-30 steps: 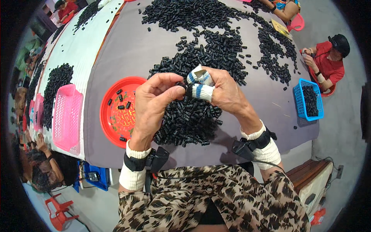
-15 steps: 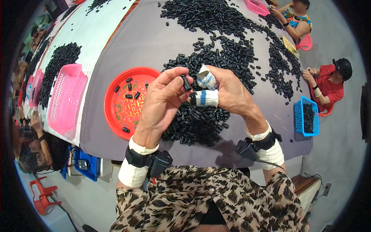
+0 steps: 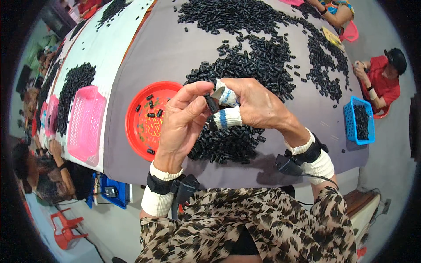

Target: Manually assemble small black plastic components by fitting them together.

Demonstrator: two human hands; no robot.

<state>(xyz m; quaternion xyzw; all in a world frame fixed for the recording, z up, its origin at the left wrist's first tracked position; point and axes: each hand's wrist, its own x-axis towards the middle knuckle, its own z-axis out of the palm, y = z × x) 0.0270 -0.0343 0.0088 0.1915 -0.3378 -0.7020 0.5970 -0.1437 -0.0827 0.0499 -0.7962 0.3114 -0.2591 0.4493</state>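
Observation:
Between the thumb and fingers of my left hand [image 3: 179,125] is a small black cylindrical part [image 3: 212,104]. My right hand [image 3: 265,106] is closed just beside it, with white and blue wrapping on its thumb and forefinger. A small pointed metal blade [image 3: 217,93] shows between those wrapped fingers, against the top of the part; its handle end is hidden. Beneath both hands spreads a heap of similar black parts [image 3: 232,147]. To the left of my left hand, a round red tray [image 3: 131,129] holds several of them.
Pink baskets [image 3: 86,125] stand at the left near another black heap [image 3: 79,81]. A blue basket [image 3: 360,122] of black parts sits at the right edge, by a person in red [image 3: 380,83]. More parts cover the far side of the grey tabletop [image 3: 144,57]. Others sit around it.
My right hand has moved in toward my left, and the blade now shows against the black part. The whole view has shifted slightly.

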